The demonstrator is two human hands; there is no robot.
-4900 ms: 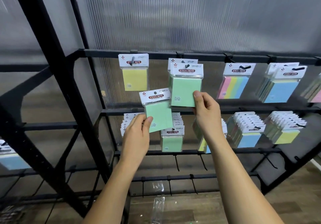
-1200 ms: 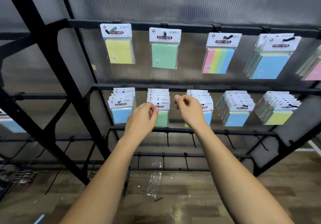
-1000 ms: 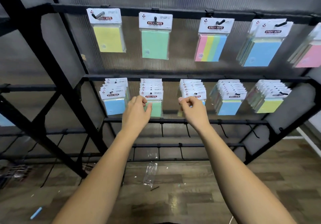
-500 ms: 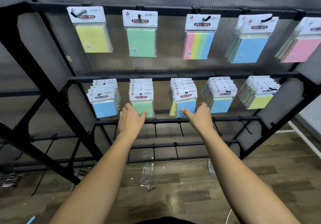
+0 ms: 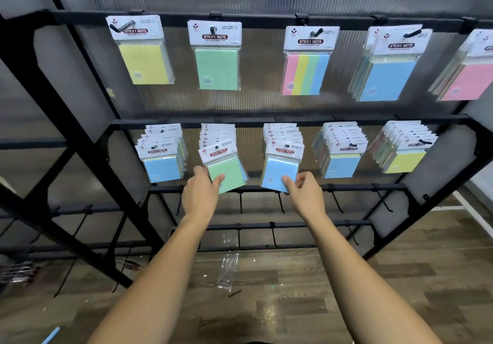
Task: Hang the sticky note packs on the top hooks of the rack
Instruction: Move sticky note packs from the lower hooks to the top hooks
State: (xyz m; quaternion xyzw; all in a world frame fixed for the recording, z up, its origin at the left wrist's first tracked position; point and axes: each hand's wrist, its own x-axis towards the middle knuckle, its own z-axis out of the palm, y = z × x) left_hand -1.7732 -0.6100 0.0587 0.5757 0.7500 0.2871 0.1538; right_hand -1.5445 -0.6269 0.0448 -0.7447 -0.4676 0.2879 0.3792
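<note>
Nearest, on the wooden floor (image 5: 400,277) under the rack (image 5: 80,119), lies a clear empty plastic sleeve (image 5: 228,273); a step forward onto it could slip, though that is only a guess.

Further out, both hands are at the middle rail. The left hand (image 5: 198,197) pinches the lower left corner of the front green pack (image 5: 225,168), thumb on its face and the other fingers behind, and the pack already tilts off vertical. The right hand (image 5: 306,197) pinches the bottom edge of the front blue pack (image 5: 281,171) in the same way. Both packs hang on their middle hooks, each at the front of a thick stack.

From here, the main risk seems to be in the pull. Gripped only by a low corner, a pack can twist as it slides off, so the hole in its card header may catch on the hook tip and tear. The pack behind may also drag forward with it and drop to the floor. Working two hooks at once leaves no free hand to steady either stack.

Farthest, the top hooks carry a yellow pack (image 5: 145,60), a top green pack (image 5: 217,67), a striped pack (image 5: 305,72) and further blue and pink ones. Rehanging means finding a small hole on an upturned tip overhead, where a miss could let a pack fall.
</note>
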